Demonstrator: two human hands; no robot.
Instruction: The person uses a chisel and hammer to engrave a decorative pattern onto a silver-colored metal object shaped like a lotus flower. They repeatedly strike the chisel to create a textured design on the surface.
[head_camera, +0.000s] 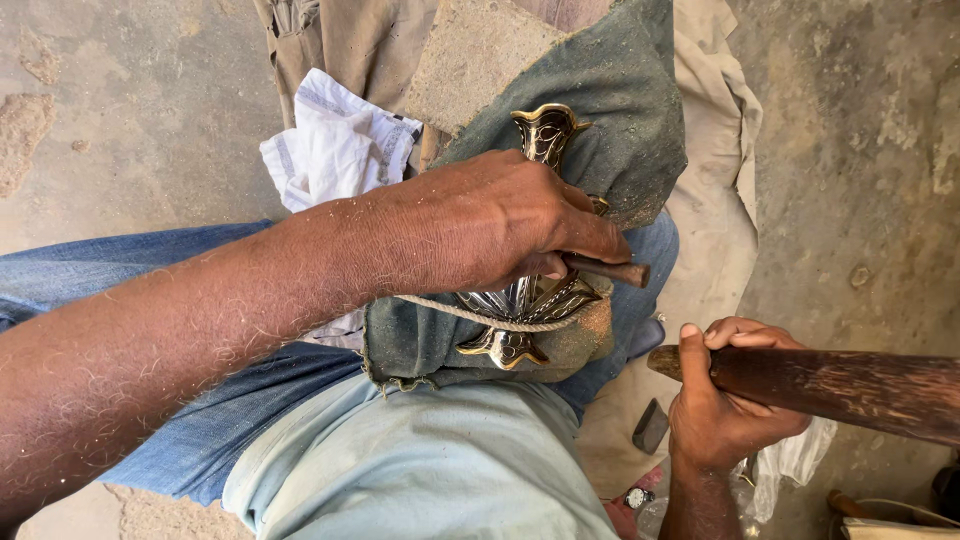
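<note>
Ornate brass piece (545, 135), silver-striped, rope-bound

One head-worn camera looks steeply down (very close) onto the person's lap and floor (150, 110).

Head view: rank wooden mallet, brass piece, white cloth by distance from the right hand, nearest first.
1. Wooden mallet: gripped in the right hand, lower right.
2. Brass piece: on the lap pad, up-left of that hand, under the left hand.
3. White cloth: upper left, beyond the brass piece.
</note>
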